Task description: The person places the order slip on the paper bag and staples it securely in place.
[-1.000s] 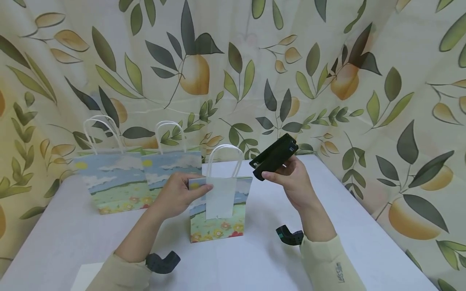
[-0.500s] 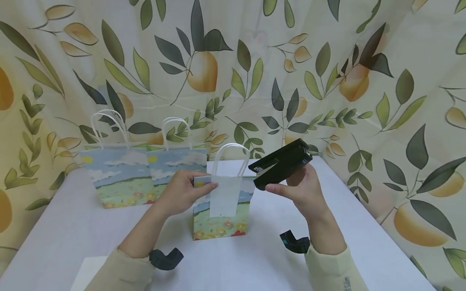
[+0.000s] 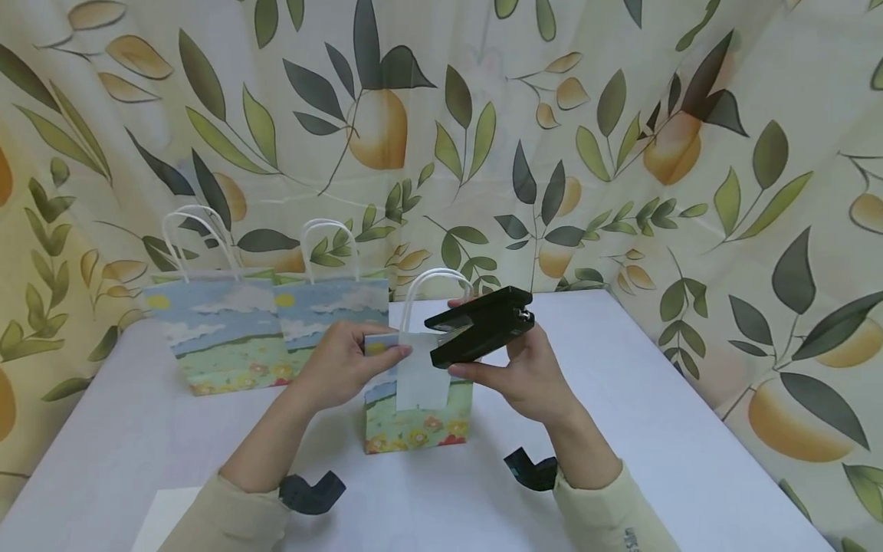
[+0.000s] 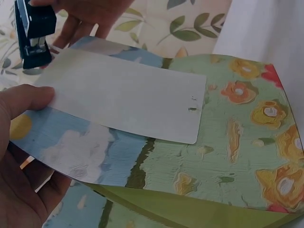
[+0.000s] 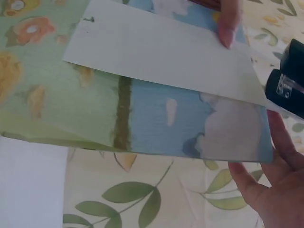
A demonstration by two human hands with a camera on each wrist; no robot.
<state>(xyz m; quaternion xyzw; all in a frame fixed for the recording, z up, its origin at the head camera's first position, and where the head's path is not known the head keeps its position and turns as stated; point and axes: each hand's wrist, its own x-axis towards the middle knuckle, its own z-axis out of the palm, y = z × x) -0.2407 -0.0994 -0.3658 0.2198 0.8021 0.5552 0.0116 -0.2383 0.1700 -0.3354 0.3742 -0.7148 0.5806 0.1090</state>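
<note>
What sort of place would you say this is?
Probably an indoor craft or packing corner, though whether at home or work I cannot tell: a white table, a leaf-print backdrop close behind, and paper bags with a stapler.

No word can be read with certainty. Dark lettering (image 3: 629,539) on the cream cloth sleeve (image 3: 603,510), well behind the fingers of the right hand (image 3: 527,383), is too small. Tiny dark marks (image 4: 192,109) on the white rectangular paper card (image 4: 126,92), away from the left hand's (image 3: 341,368) thumb, are illegible.
</note>
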